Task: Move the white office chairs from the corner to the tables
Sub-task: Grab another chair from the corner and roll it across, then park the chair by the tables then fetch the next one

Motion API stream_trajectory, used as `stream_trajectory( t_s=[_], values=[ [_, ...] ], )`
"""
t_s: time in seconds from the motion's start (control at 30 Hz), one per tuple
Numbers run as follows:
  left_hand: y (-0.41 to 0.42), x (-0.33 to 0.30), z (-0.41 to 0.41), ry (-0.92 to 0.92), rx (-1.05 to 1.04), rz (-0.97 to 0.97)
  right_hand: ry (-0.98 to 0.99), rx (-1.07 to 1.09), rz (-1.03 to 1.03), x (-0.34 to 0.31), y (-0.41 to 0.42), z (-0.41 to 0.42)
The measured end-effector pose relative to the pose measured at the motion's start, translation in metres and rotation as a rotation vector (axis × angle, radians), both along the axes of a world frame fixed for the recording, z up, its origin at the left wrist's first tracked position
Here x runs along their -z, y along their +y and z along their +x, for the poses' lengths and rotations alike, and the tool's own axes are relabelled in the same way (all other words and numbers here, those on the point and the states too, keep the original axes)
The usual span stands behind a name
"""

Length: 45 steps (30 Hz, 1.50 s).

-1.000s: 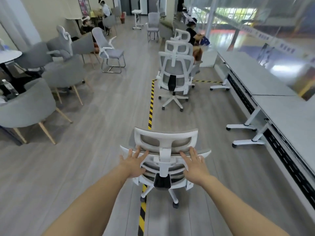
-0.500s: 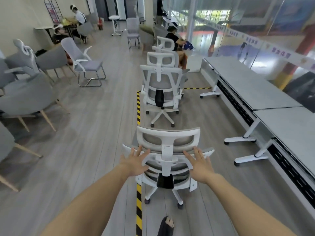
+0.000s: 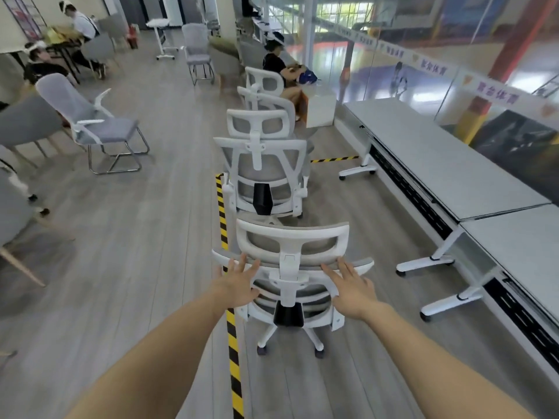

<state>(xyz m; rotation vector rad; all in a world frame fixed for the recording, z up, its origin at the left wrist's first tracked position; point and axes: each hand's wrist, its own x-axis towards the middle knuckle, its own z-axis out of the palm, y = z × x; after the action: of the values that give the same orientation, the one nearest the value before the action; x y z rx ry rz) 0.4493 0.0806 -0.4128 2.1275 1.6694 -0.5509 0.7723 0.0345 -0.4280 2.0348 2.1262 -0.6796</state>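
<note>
A white office chair [image 3: 292, 237] with grey mesh and a headrest stands on castors right in front of me, its back toward me. My left hand [image 3: 239, 282] presses flat on the left of its backrest top, fingers straight. My right hand [image 3: 352, 287] presses flat on the right side the same way. Just ahead stands a second white office chair [image 3: 261, 164], with two more white chairs [image 3: 266, 99] lined up behind it. Long grey tables [image 3: 438, 158] on white wheeled legs run along the right.
A yellow-black tape line [image 3: 231, 328] runs along the floor under the chair. Grey armchairs [image 3: 27, 122] and a sled-base chair [image 3: 99, 128] stand on the left. A seated person [image 3: 279, 66] is beyond the chair row, others at the far left. Glass wall on the right.
The chair under my hands has rolled forward and now nearly meets the chair ahead. The tables on the right have come closer. Both hands stay pressed on the backrest.
</note>
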Motion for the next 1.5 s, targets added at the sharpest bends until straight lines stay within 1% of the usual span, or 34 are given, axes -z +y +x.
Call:
stream_trajectory(
  t_s=[0.2,0.4,0.57,0.7,0.77,0.87,0.93,1.0,1.13,1.23,1.33,1.43,1.5],
  values=[
    [0.117,0.0,-0.021,-0.019,0.086,0.003,0.025,0.104,0.044,0.005,0.069,-0.027],
    [0.2,0.003,-0.033,-0.025,0.182,0.09,0.008,0.215,0.054,0.014,0.12,-0.058],
    [0.239,0.013,-0.044,-0.064,0.256,0.114,-0.023,0.301,0.062,0.02,0.141,-0.079],
    [0.247,0.016,-0.049,-0.005,0.325,0.147,-0.034,0.332,0.055,0.015,0.145,-0.09],
    [0.242,0.013,-0.046,-0.008,0.311,0.161,-0.033,0.356,0.069,0.013,0.144,-0.094],
    [0.219,0.009,-0.04,-0.098,0.279,0.183,-0.026,0.381,0.139,0.005,0.137,-0.103],
    [0.195,0.011,-0.038,-0.135,0.311,0.249,-0.02,0.421,0.175,-0.001,0.119,-0.112],
    [0.169,0.009,-0.033,-0.171,0.328,0.293,-0.012,0.488,0.211,-0.006,0.092,-0.116],
    [0.113,-0.004,-0.003,-0.184,0.416,0.301,0.0,0.588,0.258,-0.012,0.019,-0.104],
    [0.062,-0.014,0.039,-0.2,0.513,0.321,-0.014,0.691,0.266,-0.017,-0.055,-0.082],
    [-0.006,-0.024,0.096,-0.213,0.653,0.319,-0.044,0.811,0.288,-0.023,-0.146,-0.053],
    [-0.097,-0.031,0.159,-0.229,0.789,0.323,-0.077,0.947,0.295,-0.028,-0.255,-0.023],
    [-0.169,-0.036,0.2,-0.271,0.895,0.311,-0.095,1.059,0.291,-0.029,-0.335,-0.005]
  ],
)
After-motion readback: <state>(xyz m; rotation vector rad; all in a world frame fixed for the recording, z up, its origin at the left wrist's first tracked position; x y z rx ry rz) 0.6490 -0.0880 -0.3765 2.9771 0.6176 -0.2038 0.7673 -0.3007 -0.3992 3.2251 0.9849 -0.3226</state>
